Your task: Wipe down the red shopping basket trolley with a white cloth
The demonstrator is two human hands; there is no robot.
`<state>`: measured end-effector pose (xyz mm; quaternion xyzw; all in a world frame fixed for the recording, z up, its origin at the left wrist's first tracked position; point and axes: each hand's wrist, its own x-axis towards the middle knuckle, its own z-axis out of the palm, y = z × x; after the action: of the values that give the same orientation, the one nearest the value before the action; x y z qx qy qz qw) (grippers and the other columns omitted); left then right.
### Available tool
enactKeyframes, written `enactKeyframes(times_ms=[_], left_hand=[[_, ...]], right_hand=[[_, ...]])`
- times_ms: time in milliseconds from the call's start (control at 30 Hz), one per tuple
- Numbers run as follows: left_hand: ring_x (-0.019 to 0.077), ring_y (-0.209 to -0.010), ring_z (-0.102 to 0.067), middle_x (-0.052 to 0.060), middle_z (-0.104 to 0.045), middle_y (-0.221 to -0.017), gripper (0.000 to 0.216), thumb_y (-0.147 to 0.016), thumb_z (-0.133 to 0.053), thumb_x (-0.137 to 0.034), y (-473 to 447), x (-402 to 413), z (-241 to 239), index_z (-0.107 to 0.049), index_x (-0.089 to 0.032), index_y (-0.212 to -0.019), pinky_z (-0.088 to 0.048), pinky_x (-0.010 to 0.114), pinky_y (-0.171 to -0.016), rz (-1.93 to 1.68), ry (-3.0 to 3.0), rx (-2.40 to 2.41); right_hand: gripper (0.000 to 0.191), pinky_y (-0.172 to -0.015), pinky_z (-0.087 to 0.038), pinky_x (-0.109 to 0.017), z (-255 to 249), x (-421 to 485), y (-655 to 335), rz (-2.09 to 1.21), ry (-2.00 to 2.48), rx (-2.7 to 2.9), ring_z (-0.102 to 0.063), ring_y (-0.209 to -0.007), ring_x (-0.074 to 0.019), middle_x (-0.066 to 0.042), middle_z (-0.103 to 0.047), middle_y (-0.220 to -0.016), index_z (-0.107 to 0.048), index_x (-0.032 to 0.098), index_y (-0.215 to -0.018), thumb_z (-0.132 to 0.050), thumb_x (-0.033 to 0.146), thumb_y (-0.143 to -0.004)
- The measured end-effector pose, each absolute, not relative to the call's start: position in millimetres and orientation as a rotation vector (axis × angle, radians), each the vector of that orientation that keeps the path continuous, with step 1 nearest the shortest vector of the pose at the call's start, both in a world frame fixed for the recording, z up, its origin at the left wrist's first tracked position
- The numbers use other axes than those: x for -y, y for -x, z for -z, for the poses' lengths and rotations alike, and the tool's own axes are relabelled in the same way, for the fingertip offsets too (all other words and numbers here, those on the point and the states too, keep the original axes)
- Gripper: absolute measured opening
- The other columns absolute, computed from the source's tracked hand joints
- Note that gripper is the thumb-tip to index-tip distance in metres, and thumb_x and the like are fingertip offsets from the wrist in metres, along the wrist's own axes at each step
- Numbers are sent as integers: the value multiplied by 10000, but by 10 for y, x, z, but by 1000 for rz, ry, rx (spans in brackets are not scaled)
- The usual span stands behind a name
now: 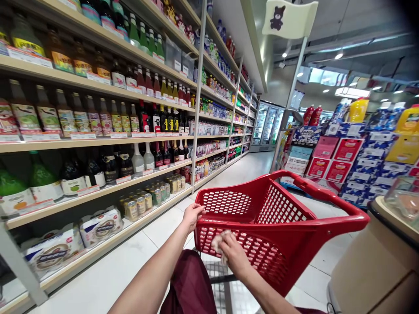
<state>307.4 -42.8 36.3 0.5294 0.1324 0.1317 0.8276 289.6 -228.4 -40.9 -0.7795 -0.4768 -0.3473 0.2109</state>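
Note:
In front of me stands a red plastic shopping cart [304, 244] with a mesh basket and a looped handle on its right. My left hand [193, 216] is closed over the cart's upper left corner, fingertips on the rim. A crumpled pale cloth [218, 240] is pressed against the near mesh side by my right hand [234, 254], whose fingers are bunched around it. The hand hides part of the cloth. A pole on the cart carries a cream flag with a bear [290, 19].
Shelves of bottles [108, 114] and cans [140, 205] line the left. Stacked cartons [340, 161] stand beyond the cart at right, near a beige rounded counter [369, 248]. Glass-door fridges [268, 124] are at the aisle's far end, over a pale tiled floor [144, 244].

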Motion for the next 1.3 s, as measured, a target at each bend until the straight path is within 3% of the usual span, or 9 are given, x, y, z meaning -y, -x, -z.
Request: enactKeyframes(times_ms=[133,300,467,633,767,900,1033,1133,1300], left_hand=[[60,-472,-544,-57,-545,-514,266,-529,-735,-183,-3025,340,-345,-480,-155,-598,-424,178,-506,-325,-1131,-270],[70,-466,-556,-46,-560,-523,278,-501,-747,-198,-2954,212,-358,-490,-147,-594,-423,187,-513,-346,-1166,-260],[64,-488,-559,-67,-549,-534,290,-494,-738,-232,-2896,133,-347,-483,-158,-609,-437,195,-563,-389,-1173,-256],[90,-477,-564,-64,-550,-538,303,-453,-735,-250,-2857,109,-310,-491,-155,-606,-432,227,-564,-420,-1218,-272],[85,-499,-557,-76,-540,-548,282,-489,-696,-291,-2868,134,-235,-495,-168,-644,-425,225,-585,-498,-1236,-321],[94,-507,-545,-69,-536,-534,293,-483,-702,-318,-2742,316,-195,-513,-171,-652,-425,227,-575,-507,-1295,-310],[146,-628,-599,3,-633,-712,362,-509,-711,-385,-2427,639,-180,-577,-174,-770,-458,245,-561,-327,-1323,-237],[177,-733,-622,41,-652,-907,449,-583,-678,-445,-2243,884,-182,-582,-215,-957,-482,256,-554,-87,-1217,-175],[176,-696,-633,53,-662,-909,469,-505,-768,-302,-2237,1093,-191,-592,-202,-928,-506,268,-582,-38,-1077,-208]], right_hand=[[225,-714,-436,-307,288,2077,-2841,908,2147,1263,-468,-812,-169,-57,-539,-872,-575,201,-942,-402,112,-828],[289,-635,-437,-261,377,1887,-2781,932,2092,1443,-480,-761,-155,-27,-532,-785,-583,222,-842,-306,144,-876],[210,-762,-426,-326,388,1640,-2858,904,2156,1439,-467,-862,-176,-66,-539,-918,-576,185,-952,-386,178,-861],[139,-664,-437,-272,531,1712,-2793,898,2177,1478,-468,-752,-157,-39,-538,-749,-592,175,-773,-470,122,-812],[178,-744,-432,-308,359,1724,-2800,829,2164,1398,-464,-842,-171,-64,-556,-899,-582,187,-908,-436,126,-827],[194,-723,-445,-295,184,1746,-2771,758,2110,1283,-495,-828,-170,-49,-578,-869,-588,206,-846,-464,76,-773],[323,-708,-459,-268,103,1891,-2641,555,1895,939,-552,-809,-149,-24,-606,-866,-552,210,-933,-451,21,-692],[280,-663,-473,-259,-40,1975,-2643,394,1648,591,-576,-725,-134,-11,-607,-831,-492,200,-950,-465,94,-692],[212,-717,-475,-302,-154,2144,-2675,632,1656,359,-569,-791,-157,-37,-581,-848,-473,196,-875,-485,127,-675]])
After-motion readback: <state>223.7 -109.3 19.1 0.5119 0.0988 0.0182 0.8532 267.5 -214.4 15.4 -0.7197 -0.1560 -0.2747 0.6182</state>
